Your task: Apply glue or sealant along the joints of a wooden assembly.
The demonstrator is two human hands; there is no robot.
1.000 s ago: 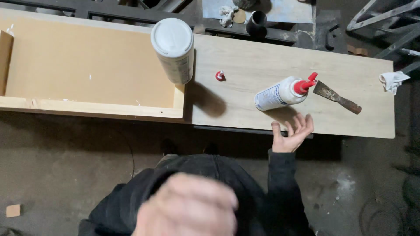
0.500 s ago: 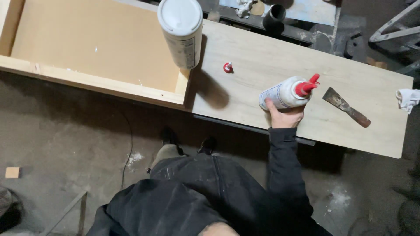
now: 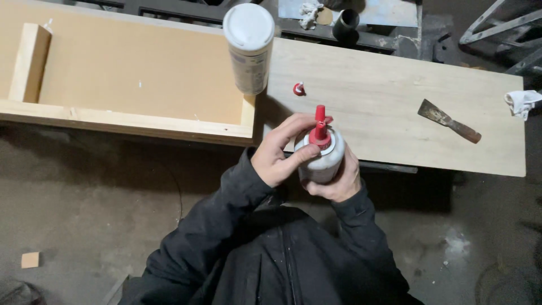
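Gripping the glue bottle (image 3: 323,161) upright, right hand (image 3: 339,179) steadied it as left hand (image 3: 278,155) pinched its red nozzle (image 3: 319,129), the loose cap (image 3: 298,88) lying on the board (image 3: 395,101).

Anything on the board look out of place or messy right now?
A small red cap lies loose on the plywood board, apart from the glue bottle held in both hands. A crumpled white rag sits off the board's right end.
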